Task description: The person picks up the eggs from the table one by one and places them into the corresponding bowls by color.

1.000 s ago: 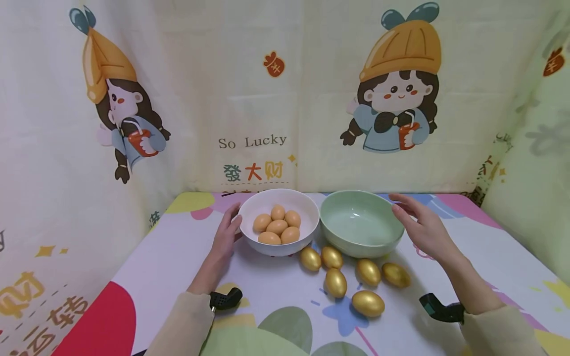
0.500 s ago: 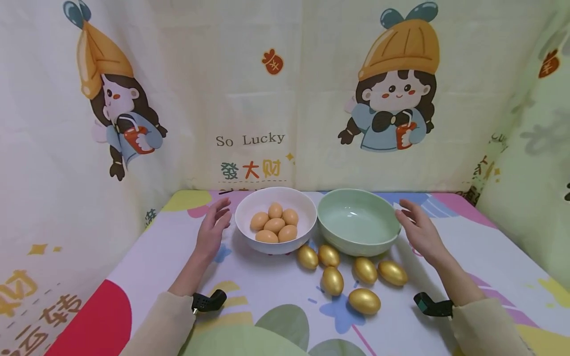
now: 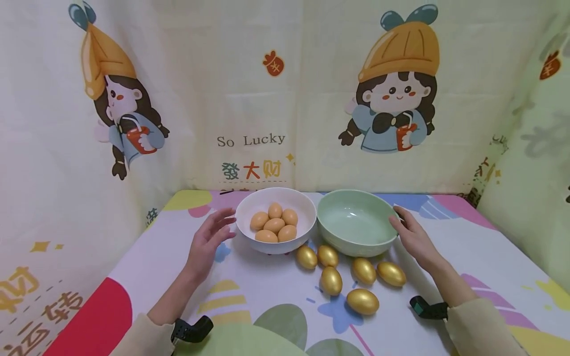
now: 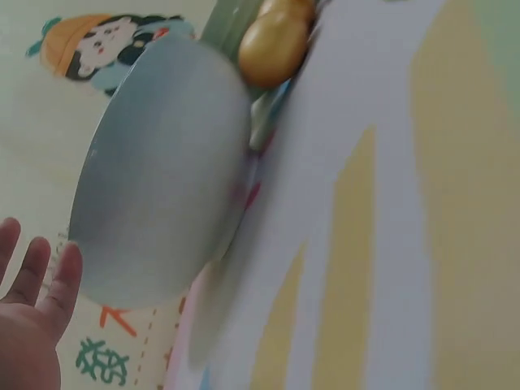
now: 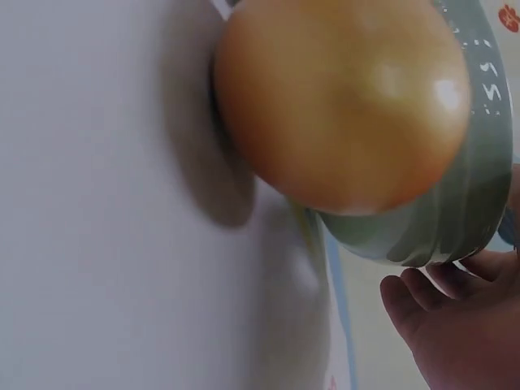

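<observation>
A white bowl point(image 3: 249, 232) holding several brown eggs point(image 3: 274, 226) stands left of a pale green bowl point(image 3: 356, 217) with nothing in it. My left hand point(image 3: 202, 244) is just left of the white bowl, fingers spread and loosely bent. In the left wrist view its fingertips lie close to the bowl's rim; contact is hard to tell. At the green bowl's right side, my right hand point(image 3: 416, 240) touches the wall with relaxed fingers, its thumb near the rim. Several golden eggs point(image 3: 362, 301) lie on the table in front of the bowls.
A patterned cloth covers the table point(image 3: 267, 282). A printed curtain point(image 3: 311, 99) hangs behind it and along both sides. In the right wrist view one golden egg point(image 5: 341, 97) looms large before the green bowl.
My left hand has let go of the white bowl's rim, drawn off leftward, then come back slightly toward it. My right hand has moved in against the green bowl's side.
</observation>
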Available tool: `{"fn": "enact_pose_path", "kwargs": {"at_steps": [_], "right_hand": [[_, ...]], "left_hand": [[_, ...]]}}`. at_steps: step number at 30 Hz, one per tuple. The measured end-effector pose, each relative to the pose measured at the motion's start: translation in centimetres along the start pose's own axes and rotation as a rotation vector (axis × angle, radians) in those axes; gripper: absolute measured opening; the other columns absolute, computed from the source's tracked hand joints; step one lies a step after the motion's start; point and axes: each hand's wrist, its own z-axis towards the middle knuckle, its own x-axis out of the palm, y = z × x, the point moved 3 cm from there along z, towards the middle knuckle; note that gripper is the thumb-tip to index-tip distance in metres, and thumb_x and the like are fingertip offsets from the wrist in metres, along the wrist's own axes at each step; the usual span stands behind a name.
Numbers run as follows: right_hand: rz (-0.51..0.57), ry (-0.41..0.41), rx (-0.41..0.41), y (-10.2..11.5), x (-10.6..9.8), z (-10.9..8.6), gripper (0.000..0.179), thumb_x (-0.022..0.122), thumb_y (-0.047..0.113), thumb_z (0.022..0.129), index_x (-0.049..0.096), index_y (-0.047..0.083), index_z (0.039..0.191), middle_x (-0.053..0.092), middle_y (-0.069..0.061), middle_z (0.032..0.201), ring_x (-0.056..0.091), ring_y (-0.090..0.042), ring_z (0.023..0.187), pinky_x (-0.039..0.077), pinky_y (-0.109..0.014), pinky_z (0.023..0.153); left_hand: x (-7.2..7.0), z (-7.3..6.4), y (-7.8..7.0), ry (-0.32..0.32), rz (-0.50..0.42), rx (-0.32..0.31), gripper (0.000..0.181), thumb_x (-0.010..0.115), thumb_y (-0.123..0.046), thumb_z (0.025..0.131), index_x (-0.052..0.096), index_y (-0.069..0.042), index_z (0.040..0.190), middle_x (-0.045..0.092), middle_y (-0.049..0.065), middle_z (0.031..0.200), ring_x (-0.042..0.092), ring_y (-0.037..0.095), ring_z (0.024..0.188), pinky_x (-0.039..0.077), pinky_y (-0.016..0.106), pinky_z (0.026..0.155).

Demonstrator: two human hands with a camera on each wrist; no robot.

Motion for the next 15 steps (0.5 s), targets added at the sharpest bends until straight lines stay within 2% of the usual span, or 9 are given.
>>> {"fn": "enact_pose_path", "kwargs": {"at_steps": [6,10,12,15], "right_hand": [[0.013,-0.020,0.010,-0.4,0.3,-0.2,0.070,0.038,0.040,0.099,0.010,-0.001,0.147,0.009,-0.027,0.150,0.011,-0.049,0.132,0.015,-0.059,0.104],[0.033,-0.015,0.001,-0.6,0.3,-0.2,0.070,0.038,0.040,0.099,0.009,-0.001,0.147,0.008,-0.027,0.150,0.010,-0.048,0.133,0.014,-0.059,0.104],[0.041,-0.009,-0.005,-0.6,0.4,-0.1,0.070,0.038,0.041,0.099,0.009,-0.001,0.148,0.007,-0.027,0.150,0.009,-0.048,0.133,0.013,-0.059,0.104],[0.050,-0.004,-0.006,-0.7,0.4,0.0,0.070,0.039,0.040,0.099,0.008,-0.001,0.147,0.007,-0.027,0.150,0.009,-0.047,0.133,0.014,-0.060,0.103]], "left_hand": [[2.4,-1.4,-0.5,0.187,-0.074,0.071,0.039,0.047,-0.001,0.095,0.043,-0.002,0.133,0.045,0.018,0.132,0.044,0.032,0.119,0.048,0.034,0.087],[3.8,-2.1,-1.1,0.278,-0.121,0.118,0.039,0.047,0.001,0.094,0.042,0.000,0.133,0.044,0.023,0.131,0.044,0.032,0.120,0.046,0.036,0.089],[4.6,-2.3,-1.4,0.316,-0.146,0.129,0.039,0.048,0.001,0.094,0.043,-0.001,0.133,0.045,0.023,0.131,0.044,0.032,0.120,0.045,0.038,0.091],[6.1,-2.4,-1.6,0.385,-0.166,0.110,0.040,0.049,0.000,0.093,0.043,-0.003,0.133,0.045,0.022,0.131,0.043,0.032,0.121,0.044,0.038,0.093]]}}
